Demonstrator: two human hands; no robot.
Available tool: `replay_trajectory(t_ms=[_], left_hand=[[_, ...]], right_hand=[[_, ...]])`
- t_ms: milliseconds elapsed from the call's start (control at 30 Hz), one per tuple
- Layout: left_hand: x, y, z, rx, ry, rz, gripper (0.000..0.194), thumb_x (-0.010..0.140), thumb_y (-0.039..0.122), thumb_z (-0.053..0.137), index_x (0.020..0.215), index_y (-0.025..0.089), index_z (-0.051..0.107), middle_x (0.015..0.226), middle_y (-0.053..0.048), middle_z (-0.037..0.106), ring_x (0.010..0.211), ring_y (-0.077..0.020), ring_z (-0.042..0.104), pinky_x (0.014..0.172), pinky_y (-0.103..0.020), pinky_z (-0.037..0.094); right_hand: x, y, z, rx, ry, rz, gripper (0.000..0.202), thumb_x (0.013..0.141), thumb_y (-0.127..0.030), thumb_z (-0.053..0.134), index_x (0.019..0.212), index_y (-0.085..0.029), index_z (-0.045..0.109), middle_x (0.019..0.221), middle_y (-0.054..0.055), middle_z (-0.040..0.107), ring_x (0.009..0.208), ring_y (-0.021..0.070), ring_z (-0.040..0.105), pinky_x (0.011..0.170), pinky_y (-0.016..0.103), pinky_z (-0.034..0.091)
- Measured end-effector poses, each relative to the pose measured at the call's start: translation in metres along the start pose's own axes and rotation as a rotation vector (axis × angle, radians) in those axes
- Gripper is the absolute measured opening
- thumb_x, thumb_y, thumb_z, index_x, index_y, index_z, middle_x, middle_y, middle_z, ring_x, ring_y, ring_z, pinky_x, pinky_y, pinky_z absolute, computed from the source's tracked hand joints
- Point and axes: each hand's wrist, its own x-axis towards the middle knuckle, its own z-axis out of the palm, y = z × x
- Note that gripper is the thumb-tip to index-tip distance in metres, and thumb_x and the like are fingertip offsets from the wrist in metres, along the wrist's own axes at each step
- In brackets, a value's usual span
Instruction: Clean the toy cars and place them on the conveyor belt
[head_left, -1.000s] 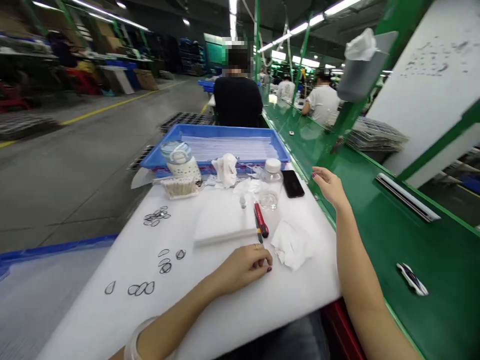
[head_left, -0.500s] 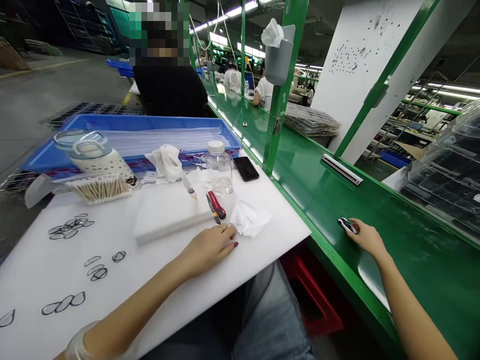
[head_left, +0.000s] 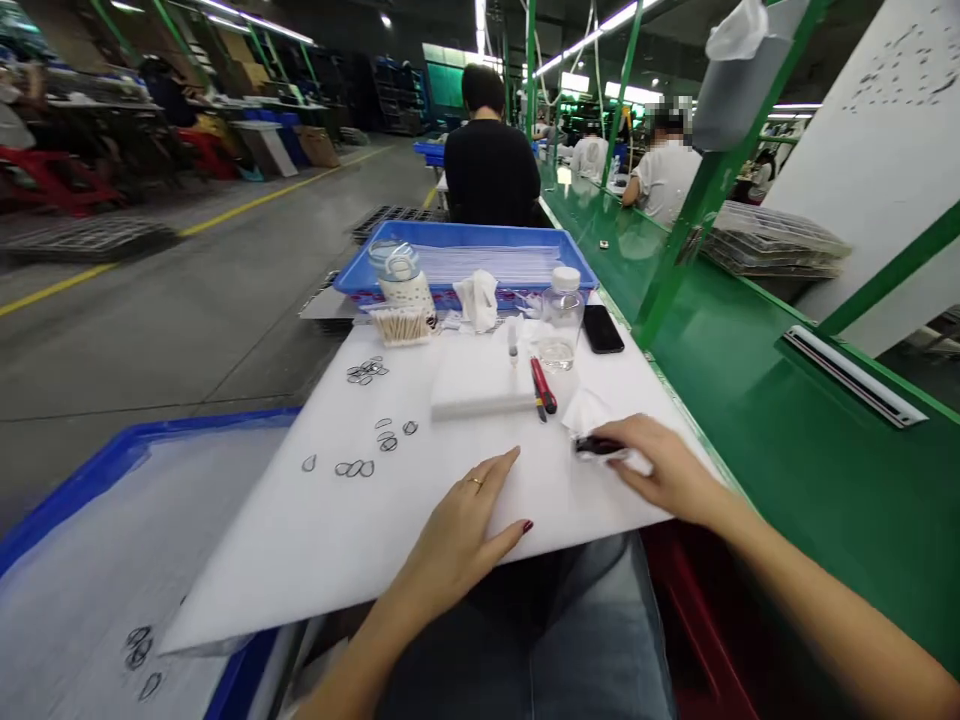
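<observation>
My right hand (head_left: 651, 465) grips a small dark piece with a white side (head_left: 600, 446) between thumb and fingers, just above the white work surface. Its exact kind is hard to make out. Beside it lies a crumpled white tissue (head_left: 585, 410), partly covered by the hand. My left hand (head_left: 469, 515) rests near the front edge, fingers stretched out and holding nothing. Ahead of it are a red utility knife (head_left: 543, 386), tweezers (head_left: 539, 405) and a white foam block (head_left: 480, 390). Several thin black rings (head_left: 354, 468) lie to the left on the white board (head_left: 330, 550).
A clear bottle (head_left: 562, 315), a phone (head_left: 602, 329), cotton swabs (head_left: 401, 326) and a patterned cup (head_left: 401, 275) stand before a blue tray (head_left: 465, 235). Along the right runs a green conveyor (head_left: 757, 400) with a green post (head_left: 679, 250). A co-worker (head_left: 491, 170) sits ahead.
My right hand has brought the small piece from the green conveyor over to the white board. My left hand has drawn back from the knife and tweezers. The view has turned left.
</observation>
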Motion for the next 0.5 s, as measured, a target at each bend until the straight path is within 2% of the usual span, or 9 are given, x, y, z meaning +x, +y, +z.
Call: replay_trajectory(t_ms=[67,167,200,233,300,367,400,433,500], left_hand=[[-0.007,-0.001,0.009,-0.053,0.112,-0.055,0.069,0.093,0.032,0.056,0.153,0.030,0.022,0.149,-0.011,0.045,0.130,-0.0279,0.052,0.105,-0.048,0.048],[-0.018,0.000,0.019,-0.080,0.281,-0.101,0.054,0.096,0.024,0.049,0.148,0.030,0.035,0.139,-0.010,0.055,0.123,-0.0252,0.058,0.104,-0.044,0.050],[-0.022,0.002,0.022,-0.075,0.324,-0.116,0.047,0.097,0.023,0.048,0.143,0.029,0.042,0.132,-0.009,0.060,0.120,-0.0245,0.061,0.102,-0.042,0.052],[-0.025,0.004,0.025,-0.069,0.357,-0.137,0.041,0.097,0.022,0.049,0.137,0.028,0.049,0.124,-0.008,0.064,0.114,-0.0240,0.064,0.099,-0.040,0.054],[-0.027,0.008,0.030,-0.073,0.381,-0.181,0.034,0.094,0.024,0.056,0.128,0.027,0.057,0.113,-0.007,0.066,0.099,-0.0224,0.068,0.088,-0.036,0.058],[-0.024,0.012,0.032,-0.111,0.336,-0.182,0.037,0.088,0.024,0.066,0.125,0.025,0.060,0.114,-0.008,0.064,0.088,-0.0205,0.068,0.082,-0.035,0.059],[-0.021,0.012,0.030,-0.135,0.288,-0.166,0.041,0.085,0.024,0.070,0.125,0.025,0.061,0.119,-0.008,0.062,0.088,-0.0203,0.067,0.082,-0.036,0.060],[-0.017,0.012,0.028,-0.152,0.234,-0.145,0.047,0.081,0.023,0.074,0.126,0.025,0.061,0.126,-0.009,0.060,0.093,-0.0214,0.066,0.085,-0.037,0.059],[-0.008,0.009,0.020,-0.154,0.141,-0.108,0.056,0.074,0.022,0.080,0.127,0.025,0.062,0.138,-0.009,0.055,0.112,-0.0271,0.061,0.096,-0.044,0.056]], right_hand=[[0.038,-0.023,0.036,0.096,-0.190,-0.175,0.041,0.087,-0.008,0.052,0.125,-0.020,0.060,0.114,0.009,0.069,0.106,0.0237,0.062,0.091,0.039,0.052],[0.070,-0.036,0.068,0.197,-0.345,-0.298,0.036,0.086,-0.006,0.053,0.118,-0.019,0.065,0.116,0.010,0.069,0.107,0.0237,0.064,0.092,0.039,0.052],[0.077,-0.034,0.070,0.244,-0.326,-0.274,0.030,0.087,-0.010,0.055,0.113,-0.020,0.068,0.113,0.009,0.070,0.105,0.0229,0.065,0.090,0.037,0.053],[0.085,-0.029,0.070,0.288,-0.246,-0.207,0.023,0.088,-0.015,0.056,0.106,-0.021,0.069,0.108,0.008,0.071,0.099,0.0217,0.067,0.087,0.036,0.054],[0.104,-0.015,0.065,0.341,0.071,0.016,0.014,0.088,-0.026,0.058,0.096,-0.021,0.067,0.096,0.006,0.072,0.086,0.0199,0.068,0.081,0.035,0.055],[0.127,-0.001,0.061,0.354,0.358,0.221,0.020,0.084,-0.031,0.062,0.100,-0.020,0.063,0.095,0.007,0.070,0.084,0.0205,0.066,0.077,0.036,0.055],[0.138,0.005,0.061,0.358,0.406,0.274,0.027,0.081,-0.032,0.064,0.104,-0.019,0.061,0.099,0.008,0.070,0.087,0.0215,0.066,0.078,0.037,0.054],[0.149,0.010,0.062,0.355,0.379,0.296,0.031,0.079,-0.032,0.065,0.106,-0.019,0.060,0.102,0.009,0.069,0.089,0.0223,0.066,0.080,0.037,0.054],[0.166,0.015,0.066,0.310,0.216,0.303,0.022,0.083,-0.033,0.062,0.100,-0.020,0.060,0.094,0.008,0.070,0.085,0.0227,0.065,0.079,0.037,0.051]])
